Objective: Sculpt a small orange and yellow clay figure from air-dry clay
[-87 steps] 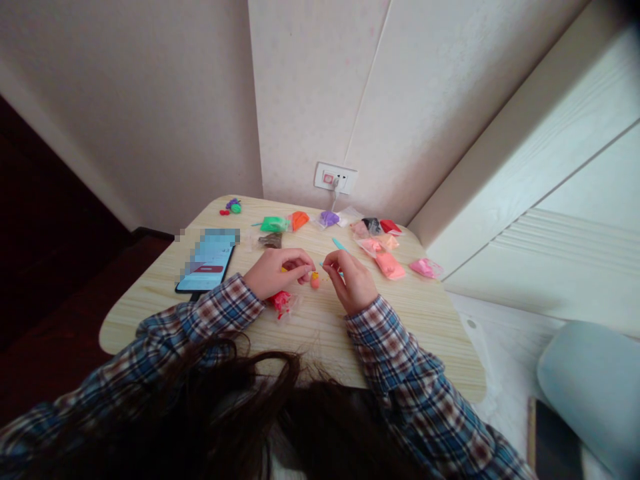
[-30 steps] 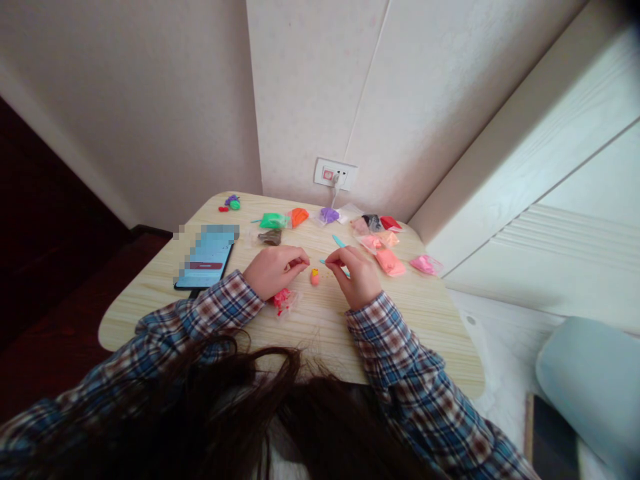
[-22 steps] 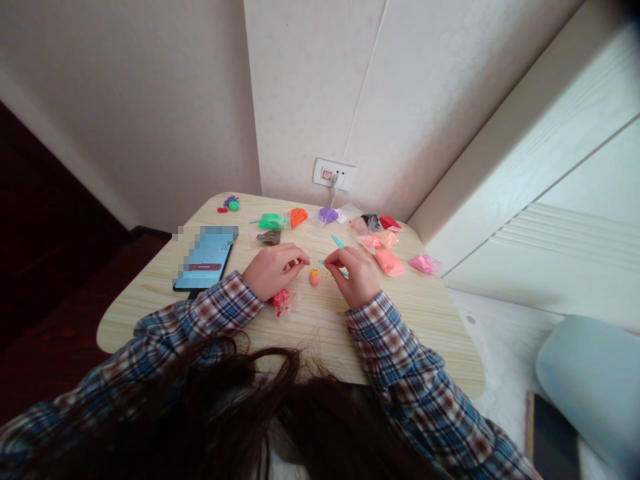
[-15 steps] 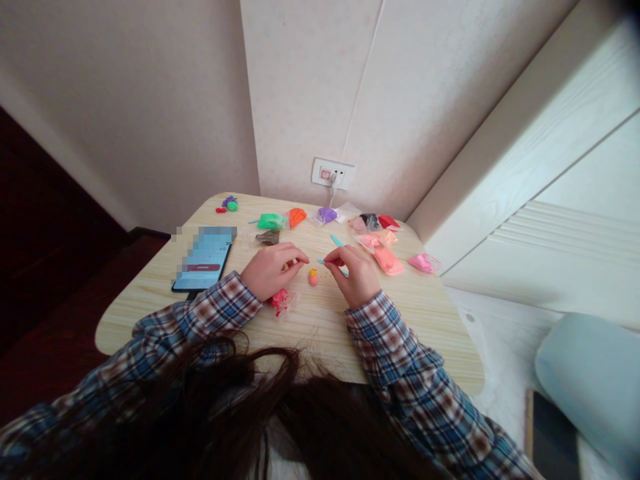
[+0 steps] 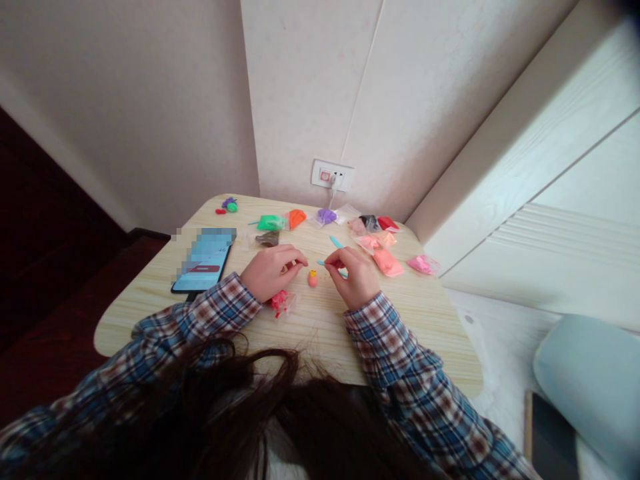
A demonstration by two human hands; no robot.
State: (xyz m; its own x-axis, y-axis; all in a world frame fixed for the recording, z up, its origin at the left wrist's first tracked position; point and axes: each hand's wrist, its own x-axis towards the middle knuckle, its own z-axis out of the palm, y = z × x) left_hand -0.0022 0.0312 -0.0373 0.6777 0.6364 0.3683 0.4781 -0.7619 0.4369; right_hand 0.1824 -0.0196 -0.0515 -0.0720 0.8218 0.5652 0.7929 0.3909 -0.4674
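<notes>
On the wood-patterned table (image 5: 415,327), a small peach lump of clay with a yellow top (image 5: 313,279) stands between my hands, touched by neither. My left hand (image 5: 273,272) is to its left, thumb and finger pinched together; whatever is between them is too small or hidden. A bit of yellow shows under those fingers. My right hand (image 5: 354,277) is closed in a pinch on a thin light-blue modelling tool (image 5: 321,263), whose tip points left. A second blue tool (image 5: 335,241) lies just beyond that hand. Tiny crumbs dot the table beside the peach lump.
Bags of clay lie along the back: green (image 5: 271,223), orange (image 5: 297,219), purple (image 5: 326,217), red (image 5: 388,224), coral (image 5: 388,263) and pink (image 5: 423,265). A bag with red-pink clay (image 5: 281,303) sits near my left wrist. A phone (image 5: 205,263) rests at left.
My left fingers, earlier close against the peach-and-yellow lump, have drawn slightly left and away from it. My right hand has barely moved. The view has shifted a little.
</notes>
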